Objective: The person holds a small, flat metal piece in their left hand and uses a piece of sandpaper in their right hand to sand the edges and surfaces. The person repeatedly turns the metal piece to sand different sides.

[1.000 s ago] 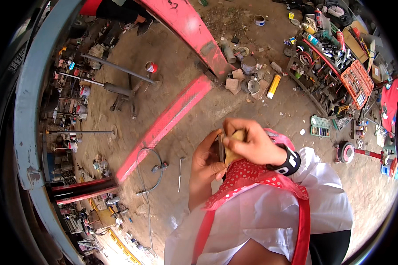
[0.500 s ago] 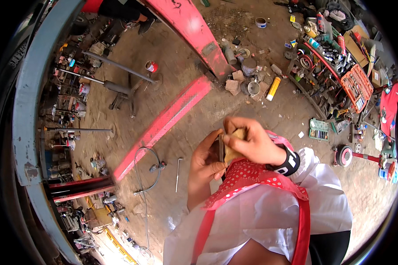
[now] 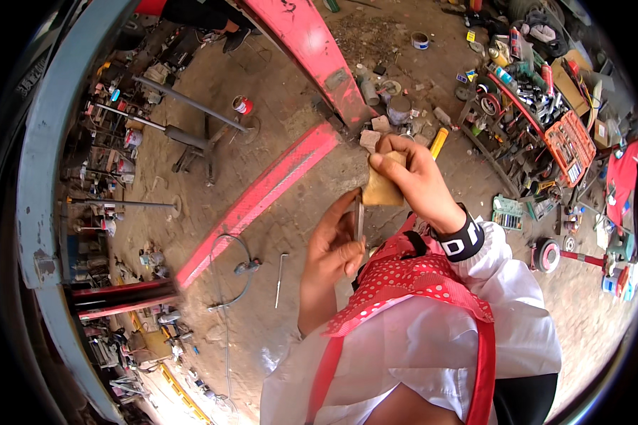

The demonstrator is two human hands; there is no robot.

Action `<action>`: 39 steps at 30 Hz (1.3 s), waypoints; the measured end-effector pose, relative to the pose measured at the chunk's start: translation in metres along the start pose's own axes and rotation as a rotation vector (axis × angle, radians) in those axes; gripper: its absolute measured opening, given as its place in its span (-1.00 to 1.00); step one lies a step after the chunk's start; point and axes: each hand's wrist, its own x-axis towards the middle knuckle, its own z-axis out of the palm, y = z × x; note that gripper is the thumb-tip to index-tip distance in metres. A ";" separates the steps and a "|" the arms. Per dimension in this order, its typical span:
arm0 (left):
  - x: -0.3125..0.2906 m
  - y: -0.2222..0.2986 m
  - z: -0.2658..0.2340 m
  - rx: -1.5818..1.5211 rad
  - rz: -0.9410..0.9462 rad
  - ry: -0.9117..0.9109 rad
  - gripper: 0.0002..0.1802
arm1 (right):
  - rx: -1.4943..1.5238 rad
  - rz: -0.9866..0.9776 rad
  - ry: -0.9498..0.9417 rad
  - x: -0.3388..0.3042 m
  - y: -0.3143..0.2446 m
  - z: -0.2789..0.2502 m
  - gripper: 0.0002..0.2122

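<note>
My left hand [image 3: 329,244] grips a flat, dark plate-like piece [image 3: 359,221] between fingertips and thumb, held upright so that mostly its narrow edge shows. Its exact kind is hard to tell. In my right hand [image 3: 420,177] is a tan sheet of sandpaper [image 3: 384,187], pinched under the thumb with the fingers behind it. The sheet's lower corner is close to the top end of the plate; whether they touch I cannot tell. Both hands are in front of my red polka-dot apron [image 3: 411,280].
A red lift arm [image 3: 262,198] and post [image 3: 305,42] stand ahead. A hose [image 3: 249,283] and metal rod [image 3: 281,280] lie on the floor at left. Bricks, cans and a yellow tube [image 3: 439,143] are beyond my hands. Tool cases [image 3: 573,145] and clutter fill the right.
My right hand has moved up and away from the plate with the sandpaper, which was pressed against its face. My left hand stays nearly in place, still holding the plate.
</note>
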 end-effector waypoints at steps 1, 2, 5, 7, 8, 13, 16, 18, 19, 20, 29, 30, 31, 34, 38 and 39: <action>0.005 0.001 0.000 0.015 0.006 0.026 -0.16 | -0.293 -0.186 0.026 0.005 0.000 -0.004 -0.84; 0.007 0.001 -0.002 0.007 -0.002 0.034 -0.17 | -0.585 -0.374 0.054 0.010 0.002 -0.006 -0.85; 0.009 0.005 -0.005 -0.011 -0.043 0.107 -0.21 | -1.224 -0.762 0.011 0.017 -0.009 0.000 -0.86; 0.011 0.004 -0.008 0.018 -0.041 0.143 -0.23 | -1.379 -0.885 -0.033 0.020 -0.019 0.008 -0.86; 0.013 0.004 -0.009 0.041 -0.043 0.158 -0.24 | -1.396 -0.925 -0.056 0.018 -0.027 0.014 -0.86; 0.007 0.010 0.005 0.046 -0.027 0.438 -0.22 | -1.382 -0.914 -0.359 -0.016 -0.090 0.057 -0.87; 0.001 0.020 -0.015 0.418 -0.126 0.448 -0.18 | -1.427 -1.003 -0.477 -0.043 -0.102 0.093 -0.88; 0.003 0.022 -0.009 0.089 0.104 0.270 -0.18 | -1.428 -1.060 -0.531 -0.056 -0.105 0.107 -0.88; 0.007 0.026 -0.002 0.099 0.118 0.287 -0.16 | -1.446 -1.086 -0.546 -0.060 -0.108 0.112 -0.88; 0.011 0.031 -0.001 0.124 0.143 0.273 -0.16 | -1.450 -1.100 -0.559 -0.062 -0.109 0.115 -0.88; 0.012 0.032 0.000 0.094 0.190 0.156 -0.06 | -1.432 -1.127 -0.644 -0.061 -0.107 0.111 -0.89; 0.011 0.033 0.000 0.114 0.183 0.156 -0.04 | -1.433 -1.126 -0.648 -0.061 -0.107 0.111 -0.89; 0.011 0.035 -0.001 0.136 0.175 0.150 -0.03 | -1.437 -1.128 -0.648 -0.061 -0.106 0.112 -0.89; 0.012 0.039 0.003 0.137 0.146 0.150 0.02 | -1.450 -1.131 -0.649 -0.061 -0.107 0.113 -0.89; 0.013 0.042 0.003 0.130 0.111 0.165 0.06 | -1.447 -1.145 -0.642 -0.053 -0.108 0.114 -0.89; 0.011 0.043 0.002 0.122 0.137 0.182 0.05 | -1.416 -1.150 -0.653 -0.050 -0.107 0.116 -0.89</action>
